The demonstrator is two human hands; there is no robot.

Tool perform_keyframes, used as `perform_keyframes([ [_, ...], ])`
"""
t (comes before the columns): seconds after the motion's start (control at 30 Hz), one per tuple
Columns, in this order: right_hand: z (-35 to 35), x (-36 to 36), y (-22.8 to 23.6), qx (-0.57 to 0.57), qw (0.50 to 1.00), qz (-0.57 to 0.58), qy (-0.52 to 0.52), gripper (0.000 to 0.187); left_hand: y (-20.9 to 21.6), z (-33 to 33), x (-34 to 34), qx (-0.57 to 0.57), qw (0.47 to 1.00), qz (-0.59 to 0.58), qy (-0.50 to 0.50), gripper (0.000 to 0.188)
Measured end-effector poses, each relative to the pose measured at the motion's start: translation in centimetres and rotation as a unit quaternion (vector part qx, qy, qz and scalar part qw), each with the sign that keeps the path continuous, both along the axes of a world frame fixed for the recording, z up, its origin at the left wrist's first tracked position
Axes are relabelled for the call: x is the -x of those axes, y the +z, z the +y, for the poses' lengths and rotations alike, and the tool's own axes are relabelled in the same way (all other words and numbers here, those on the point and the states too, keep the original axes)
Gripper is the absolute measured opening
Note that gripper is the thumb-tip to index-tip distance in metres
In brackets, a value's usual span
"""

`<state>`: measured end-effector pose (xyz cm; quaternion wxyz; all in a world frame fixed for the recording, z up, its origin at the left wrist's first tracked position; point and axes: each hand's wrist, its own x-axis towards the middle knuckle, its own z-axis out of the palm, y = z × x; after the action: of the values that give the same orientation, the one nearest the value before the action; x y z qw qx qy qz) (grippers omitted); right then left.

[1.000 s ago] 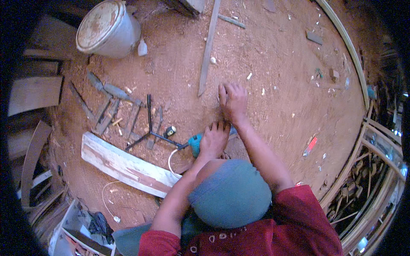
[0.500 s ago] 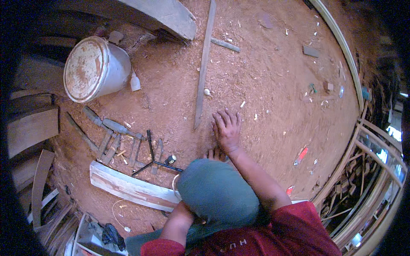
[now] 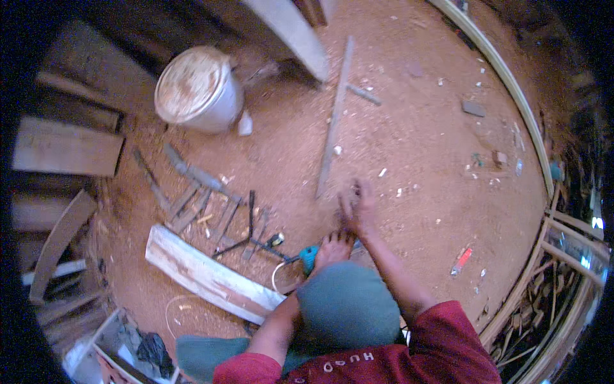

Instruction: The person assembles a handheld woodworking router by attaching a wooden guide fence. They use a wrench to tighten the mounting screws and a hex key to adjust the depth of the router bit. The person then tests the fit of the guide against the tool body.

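Observation:
My left hand [image 3: 333, 250] reaches out past my green-clad knee [image 3: 348, 297], palm down, its fingers stretched forward. Close beside its wrist is a teal, ribbed object [image 3: 309, 258], perhaps part of a power tool; my knee and arm hide the rest. Just ahead and to the right, my right hand [image 3: 358, 208] is over the dusty ground, blurred by motion. Its fingers look apart, and I see nothing in them. To the left lie a black three-armed tool [image 3: 250, 238] and several wooden-handled hand tools [image 3: 198, 179]. A whitish curved board [image 3: 211, 272] lies nearer me.
A lidded white bucket [image 3: 198, 89] stands at the far left by a small white bottle [image 3: 245, 124]. A long wooden strip [image 3: 335, 115] lies ahead. A red-handled tool [image 3: 462, 261] is at right, near a wooden frame [image 3: 569, 246]. Boards [image 3: 70, 146] are stacked on the left.
My view has shifted, so the scene sits more to the right. More of my left hand shows from behind the knee, along with the teal object. My right hand has become blurred.

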<state>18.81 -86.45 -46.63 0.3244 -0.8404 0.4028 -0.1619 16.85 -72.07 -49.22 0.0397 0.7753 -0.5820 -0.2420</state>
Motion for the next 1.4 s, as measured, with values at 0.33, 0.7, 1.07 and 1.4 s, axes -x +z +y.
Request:
perform_keyframes([
  [0.33, 0.6, 1.8, 1.4, -0.021, 0.997, 0.072, -0.004, 0.031, 0.3, 0.9, -0.2, 0.093, 0.993, -0.038, 0.064, 0.028],
  [0.7, -1.4, 1.0, -0.1, 0.104, 0.967, 0.192, 0.131, 0.037, 0.1, 2.0, 1.4, 0.069, 0.993, -0.027, 0.087, 0.034],
  [1.07, -3.3, -0.9, 20.3, -0.025, 0.97, -0.212, 0.116, 0.065, 15.3, 3.8, -4.1, 0.242, 0.843, 0.142, 0.458, 0.093],
  [1.4, 12.6, -4.3, 32.7, -0.347, 0.744, -0.03, 0.57, 0.06, 37.8, 15.2, -9.2, 0.481, 0.704, 0.122, 0.508, 0.093],
])
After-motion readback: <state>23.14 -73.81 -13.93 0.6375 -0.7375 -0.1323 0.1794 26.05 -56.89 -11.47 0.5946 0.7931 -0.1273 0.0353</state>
